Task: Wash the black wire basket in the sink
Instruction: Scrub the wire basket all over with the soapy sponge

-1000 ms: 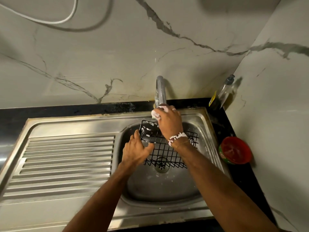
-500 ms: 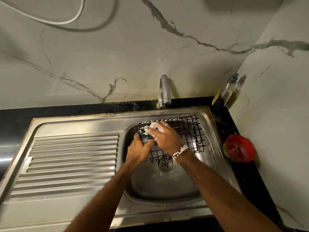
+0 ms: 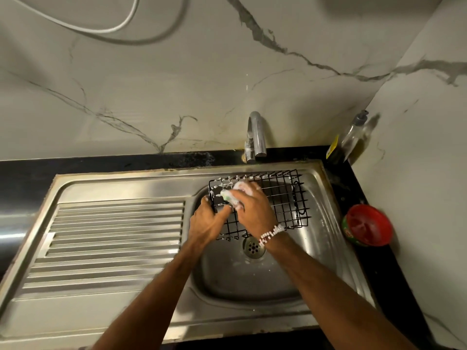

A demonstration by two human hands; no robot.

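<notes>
black wire basket [image 3: 283, 198] tipped up in the sink bowl [image 3: 252, 281], suds along its top rim, left hand [image 3: 206, 223] clamped on its 9 o'clock edge, right hand [image 3: 255, 210] squeezing a soapy sponge [image 3: 232, 194] against the grid, tap [image 3: 255, 137] at 12

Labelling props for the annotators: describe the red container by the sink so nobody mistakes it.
Start at the steel sink and go right onto the black countertop. The red container sits there against the marble side wall, nearer than the clear pump bottle in the corner. It is round, open-topped and the only red item.
</notes>
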